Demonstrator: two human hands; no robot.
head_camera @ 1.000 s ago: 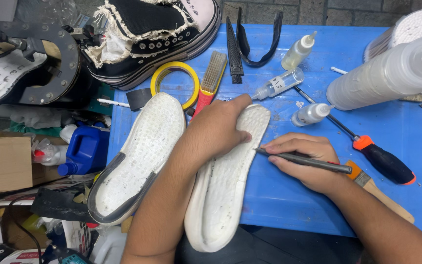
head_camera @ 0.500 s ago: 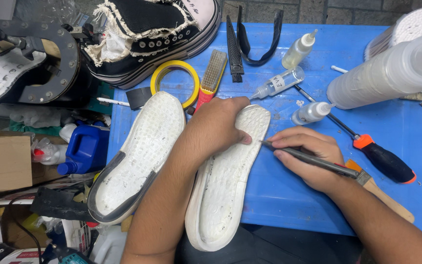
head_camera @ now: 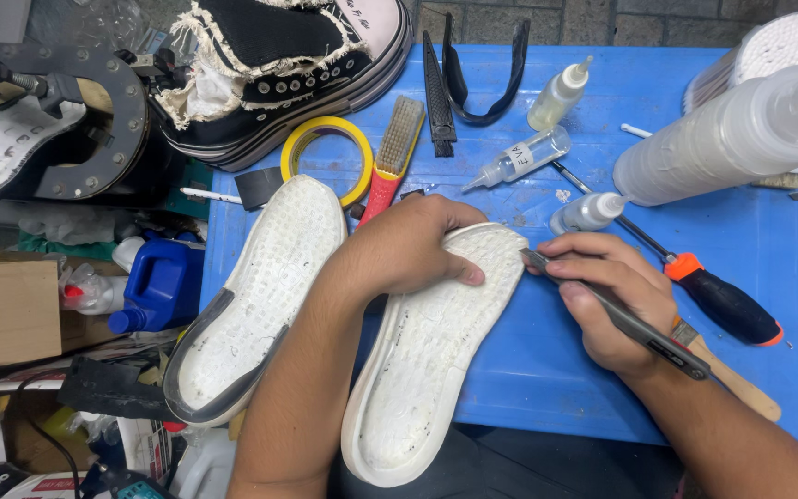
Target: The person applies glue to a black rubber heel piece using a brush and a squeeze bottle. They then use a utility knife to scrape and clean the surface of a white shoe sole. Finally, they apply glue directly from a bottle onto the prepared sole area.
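Two soles: white shoe soles lie tread-up on the blue tabletop (head_camera: 528,370), side by side, heels toward 6 o'clock.
Worked sole: right-hand sole (head_camera: 427,360), its toe at 1 o'clock of centre, its heel hanging over the near edge of the tabletop.
Left hand: left hand (head_camera: 408,249) lies palm-down across the toe end, fingers curled over the sole and pressing it flat.
Right hand: right hand (head_camera: 607,296) grips a slim dark metal tool (head_camera: 621,319) like a pen, fingers closed round the shaft; the tip meets the sole's toe edge at about 3 o'clock of the left hand.
Step in hand: judged to be scraping or cleaning along the rim of the sole at the toe.
Next move calls for: steady downward hold from the left hand and a short, controlled stroke along the edge, so the tip does not slip toward the thumb.
Second sole: grey-trimmed sole (head_camera: 260,296) at 9 o'clock, just beside the left forearm, untouched.
Nearby at 12 o'clock: yellow tape roll (head_camera: 299,140), red-handled wire brush (head_camera: 390,162), black high-top shoe (head_camera: 279,65).
Nearby at 2 o'clock: small glue bottles (head_camera: 519,159), large white cylinder (head_camera: 722,139).
Possible obstruction: orange-and-black screwdriver (head_camera: 722,300) and wooden-handled brush (head_camera: 736,379), both close under the right wrist.
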